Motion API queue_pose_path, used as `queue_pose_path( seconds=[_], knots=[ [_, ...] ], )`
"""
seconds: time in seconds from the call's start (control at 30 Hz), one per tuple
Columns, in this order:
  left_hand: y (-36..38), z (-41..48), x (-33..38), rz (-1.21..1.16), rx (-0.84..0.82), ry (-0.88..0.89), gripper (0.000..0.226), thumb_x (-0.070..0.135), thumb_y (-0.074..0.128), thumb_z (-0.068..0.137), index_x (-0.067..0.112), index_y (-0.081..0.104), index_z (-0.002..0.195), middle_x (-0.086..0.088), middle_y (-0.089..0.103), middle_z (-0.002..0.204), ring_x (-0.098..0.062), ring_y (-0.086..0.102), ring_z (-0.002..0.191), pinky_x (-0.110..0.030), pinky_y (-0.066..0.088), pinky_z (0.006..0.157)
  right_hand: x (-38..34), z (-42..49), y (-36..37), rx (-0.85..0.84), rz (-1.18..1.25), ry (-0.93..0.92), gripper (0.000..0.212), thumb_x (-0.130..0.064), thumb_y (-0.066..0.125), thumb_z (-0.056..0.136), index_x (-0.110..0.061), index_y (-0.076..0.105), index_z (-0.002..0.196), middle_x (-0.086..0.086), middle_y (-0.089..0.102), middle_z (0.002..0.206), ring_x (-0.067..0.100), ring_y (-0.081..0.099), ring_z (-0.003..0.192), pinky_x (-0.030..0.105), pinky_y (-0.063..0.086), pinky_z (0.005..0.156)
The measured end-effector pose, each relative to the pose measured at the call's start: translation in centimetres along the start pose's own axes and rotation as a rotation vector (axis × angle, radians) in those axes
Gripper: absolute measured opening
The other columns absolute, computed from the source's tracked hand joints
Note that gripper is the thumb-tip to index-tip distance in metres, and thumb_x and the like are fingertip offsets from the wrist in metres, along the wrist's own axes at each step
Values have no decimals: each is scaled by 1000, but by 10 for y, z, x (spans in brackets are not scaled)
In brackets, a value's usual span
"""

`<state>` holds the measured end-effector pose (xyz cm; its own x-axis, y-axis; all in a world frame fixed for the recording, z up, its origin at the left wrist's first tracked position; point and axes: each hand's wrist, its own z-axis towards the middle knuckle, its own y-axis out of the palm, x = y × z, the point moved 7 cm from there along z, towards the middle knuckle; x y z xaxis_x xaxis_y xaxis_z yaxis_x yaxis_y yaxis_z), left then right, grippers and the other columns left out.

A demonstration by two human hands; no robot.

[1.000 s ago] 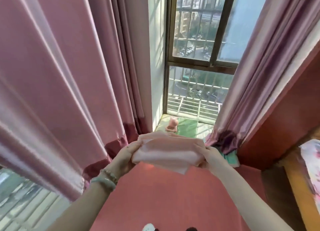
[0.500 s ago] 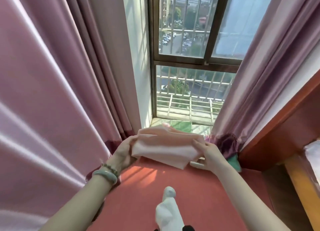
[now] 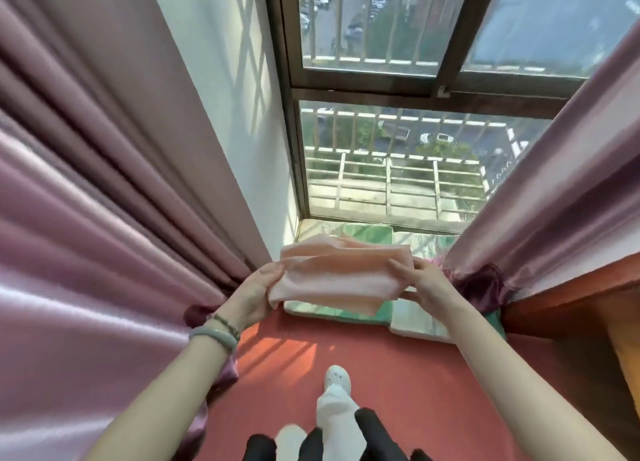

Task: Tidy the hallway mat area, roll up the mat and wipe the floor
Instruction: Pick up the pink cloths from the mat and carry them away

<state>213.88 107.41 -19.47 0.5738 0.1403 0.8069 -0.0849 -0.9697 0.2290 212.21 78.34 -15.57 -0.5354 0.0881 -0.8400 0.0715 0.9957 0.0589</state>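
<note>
Standing on the red floor [image 3: 398, 367], the person is gripping a soft, folded peach cloth [image 3: 337, 279] by its ends, left hand [image 3: 258, 289] and right hand [image 3: 424, 282] both pinching it, which is looking like readying for the wipe. Beyond it, the pale green mat [image 3: 408, 325] is lying flat under the window [image 3: 391, 156], not yet rolled, so the next move is probably calling for bending down.

Both arms outstretched, left hand [image 3: 254, 292] and right hand [image 3: 424, 282] level, fingers pinched closed.

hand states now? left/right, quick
Left hand: closed on the left end of the folded peach-pink cloth.
Right hand: closed, pinching the cloth's right end.
</note>
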Motion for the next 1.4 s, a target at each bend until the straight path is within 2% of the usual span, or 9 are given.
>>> queue_pose_path(
  seconds=[0.13,0.2,0.37,0.8,0.97,1.07,1.17,1.27,1.4],
  knots=[
    [-17,51,-7,23,-7,-68,41,28,56,89,4,61,122,-12,54,92,-17,47,55,-24,39,43,9,54,2,-44,27,65,23,-11,62,87,-6,63,109,5,66,88,18,62,79,38,51,72],
    [-29,83,-14,-9,7,-97,31,13,51,93,-2,62,118,-15,64,94,-18,60,68,-24,52,56,23,82,3,-36,28,95,22,-7,61,87,-6,62,109,4,66,89,16,62,78,40,51,74],
    [-53,174,-62,-18,79,-156,16,-3,54,88,0,63,101,-9,71,84,-18,64,74,-23,55,67,89,160,-11,242,66,140,31,1,66,82,-7,53,109,9,63,91,18,61,75,35,54,62],
    [-176,442,-340,89,186,-233,20,2,48,95,-7,58,110,-15,64,92,-9,66,67,-19,54,63,376,433,-13,236,-193,201,37,-4,74,77,-7,50,104,14,63,92,21,61,79,28,55,62],
    [-197,514,-422,186,176,-213,17,-1,47,94,-1,64,89,-4,70,73,-9,64,65,-20,52,63,467,515,-25,217,-291,213,31,-3,73,78,-5,51,100,12,61,87,15,60,70,22,54,54],
    [-208,544,-447,302,176,-142,16,6,57,90,-8,61,98,-14,58,85,-22,52,80,-33,43,72,504,547,-31,223,-355,213,33,-7,75,77,-4,52,100,19,64,94,26,64,78,36,59,64],
    [-212,559,-456,423,221,-76,8,8,60,88,4,53,85,-9,46,77,-18,43,73,-29,37,65,532,566,-35,246,-401,224,34,-11,77,74,-4,54,99,22,66,97,33,66,88,51,56,74],
    [-212,566,-458,559,241,-11,16,2,55,92,8,51,78,-2,41,66,-12,39,61,-21,35,58,549,574,-34,249,-454,237,33,-21,79,72,-11,56,94,16,68,95,30,67,88,50,56,75],
    [-224,570,-461,579,277,24,14,12,66,87,8,60,100,-5,60,85,-16,53,78,-21,42,71,559,575,-38,255,-488,248,32,-36,80,63,-21,59,83,6,69,88,24,68,83,48,57,75]
  ],
)
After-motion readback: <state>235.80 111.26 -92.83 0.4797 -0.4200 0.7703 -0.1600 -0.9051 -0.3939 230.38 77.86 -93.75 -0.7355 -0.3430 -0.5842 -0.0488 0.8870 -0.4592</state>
